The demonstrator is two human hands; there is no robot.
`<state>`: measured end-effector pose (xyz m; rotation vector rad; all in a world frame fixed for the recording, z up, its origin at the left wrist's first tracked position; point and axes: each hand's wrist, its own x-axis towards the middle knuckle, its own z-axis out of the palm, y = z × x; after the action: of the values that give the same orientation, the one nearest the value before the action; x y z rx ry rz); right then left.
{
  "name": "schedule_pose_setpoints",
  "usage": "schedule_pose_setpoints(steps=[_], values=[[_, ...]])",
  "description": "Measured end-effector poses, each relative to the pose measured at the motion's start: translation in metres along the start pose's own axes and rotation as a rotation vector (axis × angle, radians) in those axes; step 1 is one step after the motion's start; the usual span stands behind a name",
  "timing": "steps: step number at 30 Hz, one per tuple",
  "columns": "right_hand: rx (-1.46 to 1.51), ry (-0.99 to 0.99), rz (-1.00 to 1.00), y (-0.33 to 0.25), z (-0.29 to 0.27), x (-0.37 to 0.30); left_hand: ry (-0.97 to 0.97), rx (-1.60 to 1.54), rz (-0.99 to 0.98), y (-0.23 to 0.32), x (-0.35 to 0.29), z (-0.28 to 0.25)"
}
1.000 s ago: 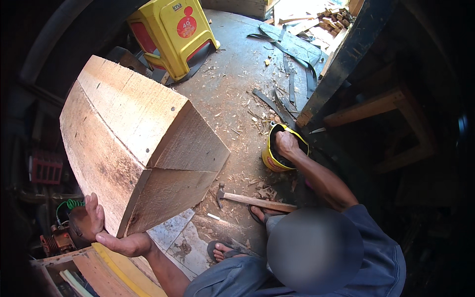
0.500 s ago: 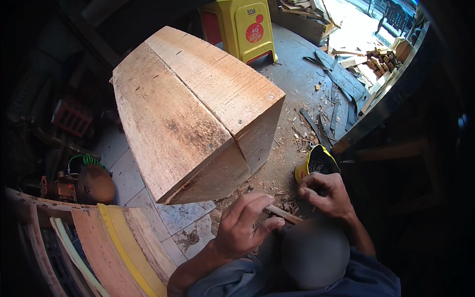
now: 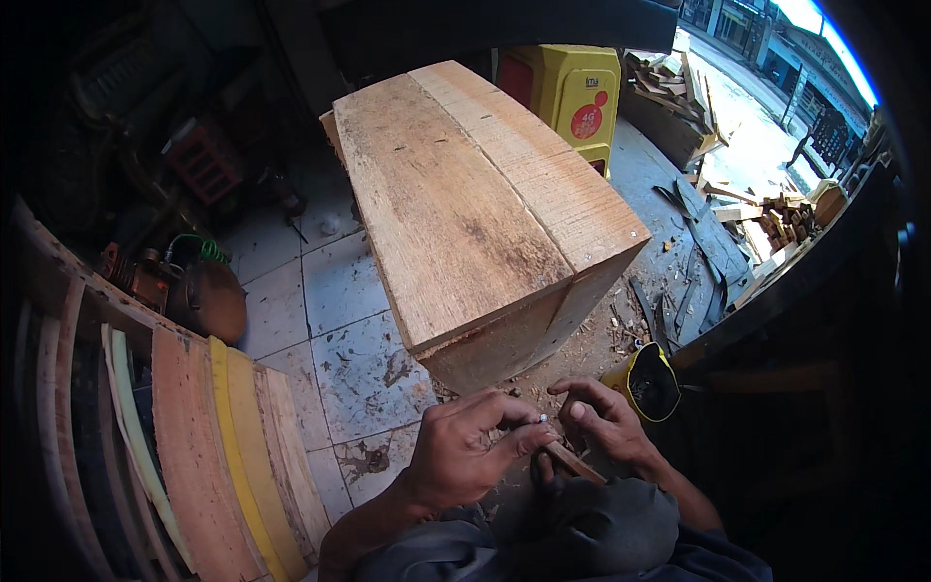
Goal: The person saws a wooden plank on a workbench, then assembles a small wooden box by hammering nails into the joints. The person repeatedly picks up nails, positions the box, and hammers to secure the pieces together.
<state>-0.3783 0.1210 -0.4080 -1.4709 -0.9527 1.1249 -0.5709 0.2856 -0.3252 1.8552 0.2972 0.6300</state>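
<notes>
My left hand (image 3: 470, 444) is bent in a pinch, with a small white-tipped thing (image 3: 543, 419) showing at its forefinger; its kind is too small to make out. Just right of it, my right hand (image 3: 613, 425) has its fingers loosely curled, thumb and forefinger apart, and nothing shows between them. A narrow wooden stick (image 3: 574, 461) slants below both hands, close to my left thumb; its lower end is hidden at my dark-clothed knee (image 3: 606, 524). Beyond the hands stands a large box-like block of rough planks (image 3: 465, 204), with nail heads on its top.
A yellow bucket (image 3: 609, 380) with dark contents stands right of my right hand. Curved boards (image 3: 199, 446) stand at the left, near a rusty round tank (image 3: 208, 303). A yellow stool (image 3: 572, 107) is behind the block. Shavings and dark strips (image 3: 693, 238) litter the floor; scrap wood (image 3: 781, 223) lies at right.
The view has shifted, so the block sits further right and lower. My right hand has come closer to my left, and its thumb and forefinger have parted.
</notes>
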Motion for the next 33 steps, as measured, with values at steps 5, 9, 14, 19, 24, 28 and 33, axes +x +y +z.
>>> schedule_pose_setpoints(steps=[5, 9, 14, 19, 24, 28, 33], values=[[-0.989, -0.047, 0.226, 0.196, 0.001, -0.043, 0.454, -0.030, 0.305, 0.007, 0.049, -0.035], [-0.861, 0.138, 0.426, 0.149, 0.039, -0.053, 0.482, -0.151, 0.052, -0.014, 0.073, -0.033], [-0.666, 0.002, 0.382, 0.106, -0.003, -0.049, 0.582, -0.184, 0.140, -0.033, 0.072, -0.024], [-0.480, -0.042, 0.141, 0.021, -0.072, -0.071, 0.538, 0.029, 0.206, -0.031, 0.074, -0.026], [-0.496, 0.105, 0.060, -0.139, -0.086, -0.091, 0.562, 0.204, 0.364, -0.025, 0.077, -0.023], [-0.770, 0.227, -0.342, -0.201, -0.047, -0.059, 0.556, 0.357, 0.337, -0.025, 0.068, -0.032], [-1.058, 0.200, -0.413, -0.246, -0.018, -0.027, 0.570, 0.342, 0.340, -0.023, 0.066, -0.036]])
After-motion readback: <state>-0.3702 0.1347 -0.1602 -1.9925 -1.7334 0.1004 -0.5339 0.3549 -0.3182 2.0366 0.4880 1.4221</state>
